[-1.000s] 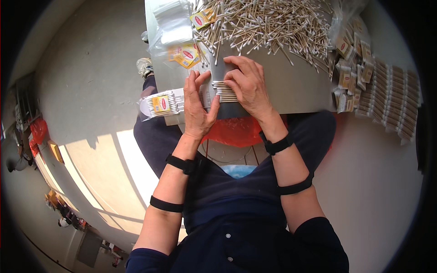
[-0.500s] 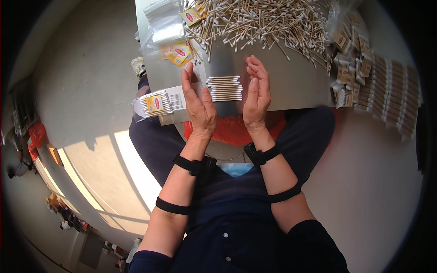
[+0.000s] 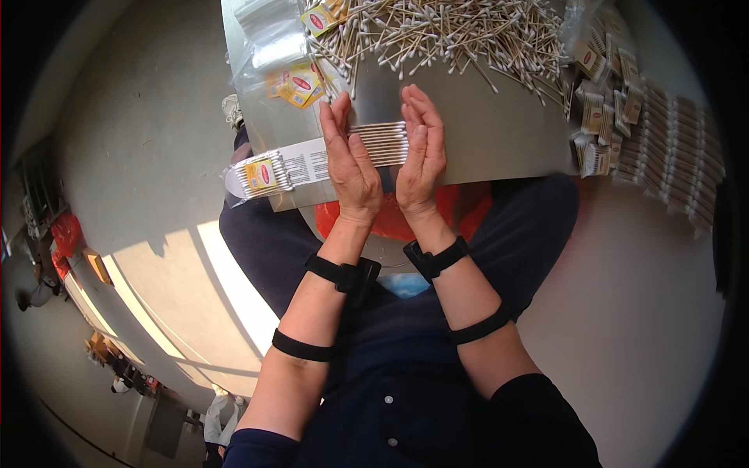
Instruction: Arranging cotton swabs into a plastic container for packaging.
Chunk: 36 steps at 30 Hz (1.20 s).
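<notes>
A flat row of cotton swabs [image 3: 378, 144] lies side by side on the table in front of me, tips pointing left and right. My left hand [image 3: 352, 168] stands on edge at the row's left end, its fingers stretched out and covering the tips there. Against the right-hand tips rests my right hand [image 3: 421, 152], also on edge with fingers straight. Neither hand is wrapped round anything. Left of my left hand is a clear packet of swabs [image 3: 261, 175] with a yellow label, lying on a white printed card [image 3: 307, 161].
A big heap of loose swabs [image 3: 460, 35] covers the table's far side. Clear plastic bags [image 3: 269, 35] and yellow label cards [image 3: 299, 84] lie at the far left. Filled packets [image 3: 597, 117] pile up at the right, beside long rows of more packets [image 3: 671, 152]. A red bag [image 3: 464, 207] hangs below the near edge.
My hands have come together from both sides onto the ends of the swab row. The row's ends now look more even.
</notes>
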Tool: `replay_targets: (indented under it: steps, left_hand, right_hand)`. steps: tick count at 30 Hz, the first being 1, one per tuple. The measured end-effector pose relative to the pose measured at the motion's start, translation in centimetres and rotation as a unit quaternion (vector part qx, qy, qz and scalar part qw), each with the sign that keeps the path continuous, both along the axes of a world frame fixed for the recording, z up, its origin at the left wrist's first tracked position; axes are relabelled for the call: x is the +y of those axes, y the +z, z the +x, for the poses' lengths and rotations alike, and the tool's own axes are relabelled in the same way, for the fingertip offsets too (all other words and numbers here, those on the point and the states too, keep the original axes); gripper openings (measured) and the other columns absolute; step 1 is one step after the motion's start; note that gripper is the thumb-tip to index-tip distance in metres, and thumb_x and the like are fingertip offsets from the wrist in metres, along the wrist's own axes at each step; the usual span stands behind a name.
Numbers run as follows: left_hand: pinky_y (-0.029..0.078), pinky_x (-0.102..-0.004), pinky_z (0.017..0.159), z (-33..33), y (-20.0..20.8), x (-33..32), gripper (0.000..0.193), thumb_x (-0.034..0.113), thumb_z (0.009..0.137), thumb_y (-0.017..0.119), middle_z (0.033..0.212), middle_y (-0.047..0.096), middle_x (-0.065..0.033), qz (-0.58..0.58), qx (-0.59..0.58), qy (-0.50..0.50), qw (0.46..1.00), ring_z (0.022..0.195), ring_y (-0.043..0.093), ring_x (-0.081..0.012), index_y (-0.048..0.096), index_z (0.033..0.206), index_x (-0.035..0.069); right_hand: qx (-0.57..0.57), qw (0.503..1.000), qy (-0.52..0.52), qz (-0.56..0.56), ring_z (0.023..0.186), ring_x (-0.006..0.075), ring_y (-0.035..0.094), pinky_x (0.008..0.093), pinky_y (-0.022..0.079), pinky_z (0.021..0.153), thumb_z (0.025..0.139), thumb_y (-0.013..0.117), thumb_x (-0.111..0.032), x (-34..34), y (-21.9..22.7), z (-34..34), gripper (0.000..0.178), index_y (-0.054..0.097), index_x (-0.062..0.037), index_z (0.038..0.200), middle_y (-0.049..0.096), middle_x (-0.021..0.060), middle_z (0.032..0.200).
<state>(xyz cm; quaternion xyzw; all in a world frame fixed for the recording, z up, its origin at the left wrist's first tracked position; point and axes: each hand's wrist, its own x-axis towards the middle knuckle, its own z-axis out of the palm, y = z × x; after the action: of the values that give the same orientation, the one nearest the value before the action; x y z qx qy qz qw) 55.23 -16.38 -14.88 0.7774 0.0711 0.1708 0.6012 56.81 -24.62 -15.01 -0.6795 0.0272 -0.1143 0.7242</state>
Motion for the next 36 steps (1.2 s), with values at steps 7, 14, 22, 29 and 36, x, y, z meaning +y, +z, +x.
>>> replay_targets:
  steps: [7,14,22,29,36]
  left_hand:
    - [0.029,-0.0418,0.120,-0.2,0.2,-0.1,0.056,0.005,0.107,0.032,0.154,0.041,-0.0215,-0.003,0.023,-0.002,1.000,0.143,0.042,-0.0311,0.013,0.159,0.000]
    - [0.026,-0.0413,0.121,-0.2,0.1,-0.1,0.056,0.004,0.106,0.032,0.156,0.037,-0.0210,-0.026,0.016,-0.001,1.000,0.145,0.037,-0.0314,0.014,0.158,-0.002]
    - [0.029,-0.0406,0.120,0.0,0.2,0.8,0.054,0.006,0.106,0.030,0.153,0.040,-0.0206,-0.096,-0.005,0.016,0.995,0.142,0.041,-0.0314,0.014,0.158,-0.003]
    - [0.034,-0.0414,0.117,-0.3,0.2,1.6,0.053,0.009,0.108,0.031,0.146,0.049,-0.0201,-0.054,0.021,-0.003,0.998,0.134,0.050,-0.0298,0.014,0.158,0.000]
    - [0.038,-0.0385,0.114,-1.3,0.2,4.5,0.051,0.008,0.109,0.032,0.142,0.052,-0.0183,-0.003,0.038,0.064,0.997,0.130,0.054,-0.0271,0.016,0.156,-0.001]
  right_hand:
    - [0.002,1.000,0.003,-0.002,0.135,0.0293,0.049,0.0412,0.042,0.114,0.109,0.033,-0.009,0.1,-0.1,0.0,0.033,0.050,0.0039,0.134,0.050,0.0184,0.144]
    - [0.007,0.999,0.018,0.027,0.139,0.0306,0.045,0.0432,0.036,0.118,0.109,0.032,-0.012,-0.4,-0.2,-0.1,0.035,0.047,0.0039,0.136,0.045,0.0187,0.148]
    - [0.028,0.996,0.014,0.082,0.141,0.0316,0.044,0.0438,0.033,0.120,0.110,0.030,-0.014,0.0,0.3,-0.2,0.037,0.044,0.0037,0.139,0.043,0.0187,0.152]
    - [0.005,1.000,0.009,-0.004,0.137,0.0291,0.049,0.0415,0.037,0.117,0.109,0.030,-0.011,2.2,0.1,-0.5,0.035,0.049,0.0049,0.134,0.050,0.0182,0.145]
    - [0.016,0.997,0.056,-0.044,0.135,0.0288,0.050,0.0407,0.039,0.116,0.109,0.031,-0.010,5.5,0.0,-1.4,0.034,0.049,0.0048,0.133,0.050,0.0191,0.145]
